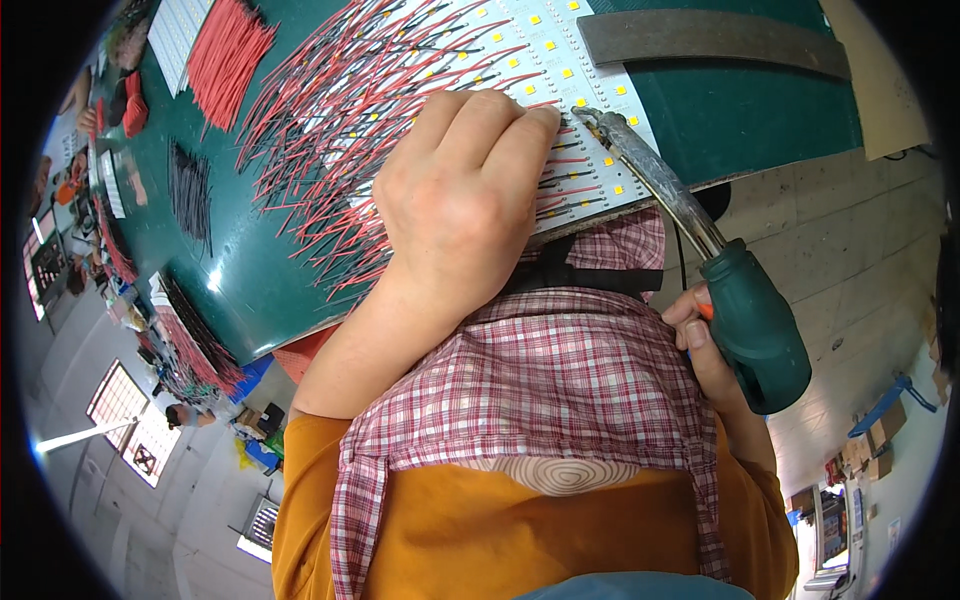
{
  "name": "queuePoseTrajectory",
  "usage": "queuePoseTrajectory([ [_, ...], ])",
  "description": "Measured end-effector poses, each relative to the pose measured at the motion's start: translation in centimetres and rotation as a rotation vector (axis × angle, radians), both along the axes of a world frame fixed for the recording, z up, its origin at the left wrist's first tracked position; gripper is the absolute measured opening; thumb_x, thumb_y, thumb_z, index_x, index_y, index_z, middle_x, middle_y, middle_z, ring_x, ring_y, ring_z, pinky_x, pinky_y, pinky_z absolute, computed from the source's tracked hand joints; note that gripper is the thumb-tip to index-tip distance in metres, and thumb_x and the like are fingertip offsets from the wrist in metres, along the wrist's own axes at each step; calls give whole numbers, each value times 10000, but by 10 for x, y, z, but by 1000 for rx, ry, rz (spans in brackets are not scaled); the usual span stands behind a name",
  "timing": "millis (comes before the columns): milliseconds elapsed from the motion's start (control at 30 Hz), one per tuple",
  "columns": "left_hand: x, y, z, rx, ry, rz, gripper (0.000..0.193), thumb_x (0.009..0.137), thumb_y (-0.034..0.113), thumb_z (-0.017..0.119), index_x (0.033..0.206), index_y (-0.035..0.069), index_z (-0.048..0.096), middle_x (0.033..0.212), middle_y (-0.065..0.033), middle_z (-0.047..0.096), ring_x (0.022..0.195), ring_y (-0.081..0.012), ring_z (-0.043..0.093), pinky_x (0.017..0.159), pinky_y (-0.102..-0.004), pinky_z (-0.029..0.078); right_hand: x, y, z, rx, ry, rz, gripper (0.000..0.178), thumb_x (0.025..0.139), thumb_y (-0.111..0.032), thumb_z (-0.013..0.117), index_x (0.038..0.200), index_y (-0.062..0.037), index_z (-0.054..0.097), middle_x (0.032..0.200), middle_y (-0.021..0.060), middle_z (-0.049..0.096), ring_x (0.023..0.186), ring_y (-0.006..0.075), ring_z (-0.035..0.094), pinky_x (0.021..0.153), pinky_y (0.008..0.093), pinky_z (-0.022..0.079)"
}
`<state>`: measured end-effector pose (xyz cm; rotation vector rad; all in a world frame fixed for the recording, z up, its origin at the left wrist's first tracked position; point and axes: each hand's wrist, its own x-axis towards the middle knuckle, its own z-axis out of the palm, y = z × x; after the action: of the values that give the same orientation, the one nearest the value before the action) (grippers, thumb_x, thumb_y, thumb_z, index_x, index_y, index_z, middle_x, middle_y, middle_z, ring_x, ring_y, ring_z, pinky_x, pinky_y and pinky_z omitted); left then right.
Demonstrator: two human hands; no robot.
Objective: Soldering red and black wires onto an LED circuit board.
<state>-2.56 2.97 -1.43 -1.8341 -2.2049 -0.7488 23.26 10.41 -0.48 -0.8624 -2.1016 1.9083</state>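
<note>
My left hand (460,190) lies knuckles up on a row of white light strips (560,60) dotted with small yellow squares, its fingertips pressing near the strips' ends. Many thin red and black wires (340,100) fan out from the strips. My right hand (700,345) grips the green handle of a soldering iron (755,325). The iron's metal shaft runs up and left, and its tip (588,116) sits at the strips just beside my left fingertips.
The strips rest on a dark green table (240,270). A loose bundle of red wires (228,55) and one of black wires (190,190) lie at the left. A dark grey flat bar (710,40) lies at the top right. A plaid apron (540,380) covers my front.
</note>
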Motion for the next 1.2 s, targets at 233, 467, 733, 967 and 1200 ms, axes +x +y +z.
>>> queuePoseTrajectory([
  [233, -1, 2, 2, -8, 25, -18, 206, 626, 81, 624, 828, 72, 663, 740, -18, 573, 694, -176, 569, 530, -272, 469, -5, -1, 4, -126, 28, -124, 148, 875, -84, 530, 1002, -15, 498, 859, 89, 584, 643, 79, 473, 611, 229, 434],
  [467, 1, 1, 6, -37, 55, -8, 199, 623, 89, 621, 819, 73, 654, 742, -18, 561, 692, -174, 569, 526, -270, 467, -7, 6, 21, -190, -123, -101, 117, 815, 6, 565, 927, -11, 596, 849, 67, 634, 808, 153, 608, 758, 281, 500],
  [733, -8, -1, 3, 57, -158, -43, 214, 633, 27, 629, 841, 67, 658, 769, -34, 571, 690, -203, 562, 562, -306, 468, -15, 5, 18, -172, -75, -117, 106, 815, 23, 572, 902, -25, 609, 835, 66, 632, 792, 160, 604, 722, 277, 493],
  [967, -10, 4, -1, 21, -29, 9, 184, 644, 47, 633, 826, 63, 655, 757, -28, 586, 697, -191, 577, 572, -291, 481, -13, 7, 7, -28, -56, -27, 141, 860, -46, 570, 998, -40, 543, 850, 86, 616, 689, 128, 542, 644, 253, 470],
  [1200, -8, 4, 1, 6, 45, 9, 194, 629, 72, 633, 822, 64, 650, 744, -19, 579, 699, -178, 580, 541, -266, 480, -21, 8, 13, -125, 25, -40, 213, 889, -94, 539, 1083, -52, 462, 894, 125, 588, 661, 88, 482, 619, 240, 447],
])
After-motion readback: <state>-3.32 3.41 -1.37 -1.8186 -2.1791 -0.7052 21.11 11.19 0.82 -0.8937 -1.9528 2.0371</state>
